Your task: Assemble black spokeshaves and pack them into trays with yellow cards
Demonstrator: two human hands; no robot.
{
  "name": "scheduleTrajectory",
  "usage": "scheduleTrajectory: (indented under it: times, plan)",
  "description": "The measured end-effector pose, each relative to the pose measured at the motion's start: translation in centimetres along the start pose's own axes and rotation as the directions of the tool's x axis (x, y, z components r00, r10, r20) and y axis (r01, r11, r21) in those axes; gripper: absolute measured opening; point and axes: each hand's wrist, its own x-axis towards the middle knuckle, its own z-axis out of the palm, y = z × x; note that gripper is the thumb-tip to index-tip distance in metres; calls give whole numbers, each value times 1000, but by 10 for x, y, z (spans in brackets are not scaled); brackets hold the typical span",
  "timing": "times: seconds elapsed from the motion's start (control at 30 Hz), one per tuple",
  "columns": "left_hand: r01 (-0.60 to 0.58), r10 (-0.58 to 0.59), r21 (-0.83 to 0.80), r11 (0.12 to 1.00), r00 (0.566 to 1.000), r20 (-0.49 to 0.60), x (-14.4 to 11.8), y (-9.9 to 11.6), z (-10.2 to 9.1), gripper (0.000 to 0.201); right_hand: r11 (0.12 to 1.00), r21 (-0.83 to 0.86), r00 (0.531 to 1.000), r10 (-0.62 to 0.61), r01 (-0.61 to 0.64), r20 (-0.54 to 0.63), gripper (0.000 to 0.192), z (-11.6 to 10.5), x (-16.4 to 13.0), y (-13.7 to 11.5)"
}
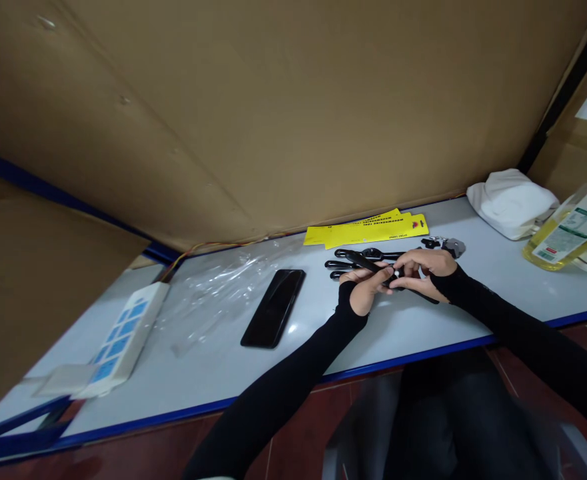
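Over the table, my left hand (367, 288) is closed around a black spokeshave (361, 261), held at a slant. My right hand (427, 268) is closed at the middle of the same tool, thumb and fingers pinched by a small bright spot there. What that bright spot is cannot be made out. Behind and beside my hands lie more black spokeshaves (342, 265), partly covered by my fingers. Just past my right hand are small black parts (430, 243) and grey metal plates (454, 247).
Yellow printed cards (363, 231) lie along the back of the table (318, 327). Left of my hands are a black phone (274, 308), clear plastic bags (213, 287) and a power strip (128, 333). At right stand a white cloth bundle (510, 200) and a bottle of yellow liquid (568, 230).
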Motion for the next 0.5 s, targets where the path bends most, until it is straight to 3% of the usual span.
scheduleTrajectory:
  times: [0.23, 0.43, 0.5]
  plan:
    - [-12, 10, -54, 998, 1000, -29, -1, 7, 2, 33, 987, -81, 990, -142, 142, 12, 24, -1, 0, 8]
    - [-29, 19, -99, 995, 995, -98, 7, 6, 1, 37, 978, -139, 984, -165, 154, -73, 14, 0, -2, 3]
    - [-39, 30, -101, 994, 995, -90, 9, 5, 0, 40, 977, -138, 980, -179, 166, -89, 20, 0, -2, 0]
